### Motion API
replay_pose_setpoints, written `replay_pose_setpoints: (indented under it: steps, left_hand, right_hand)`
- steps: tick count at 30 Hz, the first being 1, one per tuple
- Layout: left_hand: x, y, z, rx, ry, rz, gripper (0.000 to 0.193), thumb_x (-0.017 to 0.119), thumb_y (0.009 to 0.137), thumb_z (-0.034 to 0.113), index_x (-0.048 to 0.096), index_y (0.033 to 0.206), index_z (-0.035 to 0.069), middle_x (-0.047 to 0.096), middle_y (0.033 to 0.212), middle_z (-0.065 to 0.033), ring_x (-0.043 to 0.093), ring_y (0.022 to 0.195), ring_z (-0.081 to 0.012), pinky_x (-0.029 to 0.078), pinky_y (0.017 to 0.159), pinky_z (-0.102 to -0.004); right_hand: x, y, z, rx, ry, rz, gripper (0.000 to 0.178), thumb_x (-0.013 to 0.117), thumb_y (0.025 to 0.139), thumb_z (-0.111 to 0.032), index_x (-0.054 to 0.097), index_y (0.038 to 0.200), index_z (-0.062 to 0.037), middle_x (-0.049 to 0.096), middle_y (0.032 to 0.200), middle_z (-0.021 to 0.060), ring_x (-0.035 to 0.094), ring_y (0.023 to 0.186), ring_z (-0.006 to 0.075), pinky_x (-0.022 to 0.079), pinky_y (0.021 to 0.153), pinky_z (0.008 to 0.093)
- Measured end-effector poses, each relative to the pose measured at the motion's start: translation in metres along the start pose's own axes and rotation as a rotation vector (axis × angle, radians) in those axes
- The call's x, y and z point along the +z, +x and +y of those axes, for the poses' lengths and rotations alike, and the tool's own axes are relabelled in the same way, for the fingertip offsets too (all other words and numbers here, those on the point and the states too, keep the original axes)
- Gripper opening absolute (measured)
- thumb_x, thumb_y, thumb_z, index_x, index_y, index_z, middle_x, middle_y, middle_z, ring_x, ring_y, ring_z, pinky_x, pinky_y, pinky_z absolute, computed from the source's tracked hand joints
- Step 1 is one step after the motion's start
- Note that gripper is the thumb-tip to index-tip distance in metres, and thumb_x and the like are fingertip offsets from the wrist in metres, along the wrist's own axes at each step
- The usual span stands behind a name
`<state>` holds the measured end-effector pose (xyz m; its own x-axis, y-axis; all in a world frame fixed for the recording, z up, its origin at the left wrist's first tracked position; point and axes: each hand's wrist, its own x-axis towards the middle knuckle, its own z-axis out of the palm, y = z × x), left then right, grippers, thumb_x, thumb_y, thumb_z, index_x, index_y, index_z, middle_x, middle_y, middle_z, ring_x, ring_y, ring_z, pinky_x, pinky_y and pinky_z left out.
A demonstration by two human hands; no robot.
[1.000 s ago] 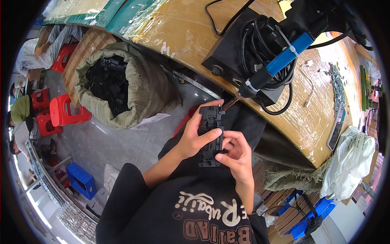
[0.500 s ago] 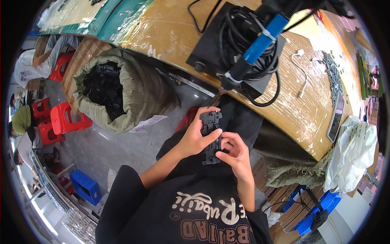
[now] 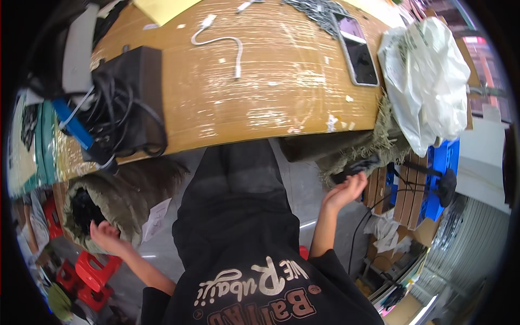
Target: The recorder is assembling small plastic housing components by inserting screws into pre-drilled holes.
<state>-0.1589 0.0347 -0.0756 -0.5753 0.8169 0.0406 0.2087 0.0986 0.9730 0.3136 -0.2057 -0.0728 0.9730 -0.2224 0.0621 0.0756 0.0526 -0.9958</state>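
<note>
Swung apart since earlier, the left hand (image 3: 106, 237), fingers loosely parted, is at one sack (image 3: 146, 189), the right hand (image 3: 346, 192) by a frayed sack (image 3: 374, 145). Blurred at the right fingertips is a black part (image 3: 355, 169); whether gripped, I cannot tell.

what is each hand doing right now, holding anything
Left hand: by the filled sack, nothing visibly held; open or closed unclear.
Right hand: at a blurry black item; whether it's held, can't tell.

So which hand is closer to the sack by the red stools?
Left. The left hand is at the opening of the sack, though I can't tell if they touch. The right hand is far across, past the legs, beside another sack.
</note>
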Motion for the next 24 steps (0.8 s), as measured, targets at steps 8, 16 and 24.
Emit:
replay_pose_setpoints:
  steps: [8,16,24]
  left_hand:
    - [-0.084,0.165,-0.126,-0.015,0.72,-0.13,0.033,0.052,0.08,0.029,0.051,0.099,0.003,0.06,0.075,-0.0107,0.053,0.055,-0.0162,0.04,0.044,-0.0255]
    - [-0.104,0.211,-0.209,0.143,0.903,-0.548,0.052,0.048,0.079,0.044,0.05,0.108,0.0,0.057,0.098,-0.0156,0.052,0.09,-0.0308,0.038,0.079,-0.039]
    - [-0.098,0.178,-0.236,-0.181,0.605,-0.402,0.059,0.039,0.082,0.049,0.042,0.117,0.002,0.048,0.111,-0.0154,0.043,0.101,-0.0318,0.033,0.086,-0.0407]
  right_hand:
    - [-0.033,0.111,0.014,0.028,-0.367,-0.069,0.046,0.055,0.075,-0.01,0.04,0.119,-0.0025,0.045,0.11,0.0116,0.047,0.095,0.0161,0.039,0.078,0.0274]
    - [-0.013,0.082,-0.006,-0.05,-0.102,-0.066,0.031,0.049,0.078,-0.003,0.047,0.108,0.0013,0.051,0.106,0.0127,0.051,0.091,0.0177,0.042,0.078,0.0284]
    - [0.079,0.033,-0.091,-0.415,0.016,-0.386,0.022,0.049,0.079,0.002,0.048,0.101,0.0023,0.054,0.094,0.0107,0.052,0.08,0.0141,0.043,0.074,0.0259]
